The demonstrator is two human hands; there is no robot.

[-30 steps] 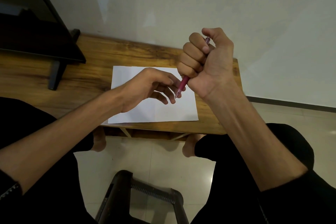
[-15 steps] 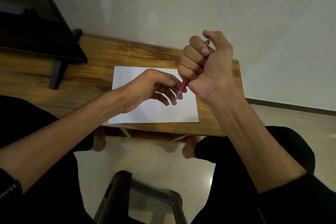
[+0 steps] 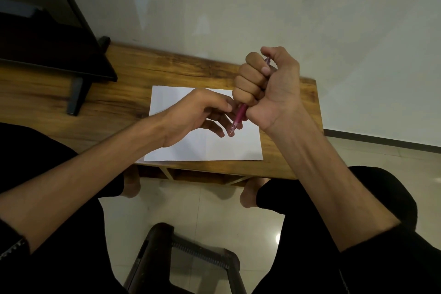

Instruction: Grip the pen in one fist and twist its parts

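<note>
Fingers of the right hand clench an unmarked pink pen over blank paper.

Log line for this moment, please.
right hand: fist around red pen | left hand: fingertips at pen tip | white paper: flat on wooden table

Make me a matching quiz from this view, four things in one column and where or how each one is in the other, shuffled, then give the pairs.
Things:
1. pen
2. paper
3. left hand
4. screen

States:
A. lies flat on the wooden table
B. stands at the table's far left
C. gripped in the fist of the right hand, tip down
D. fingers at the pen's tip, above the paper

Pairs: 1-C, 2-A, 3-D, 4-B
</note>
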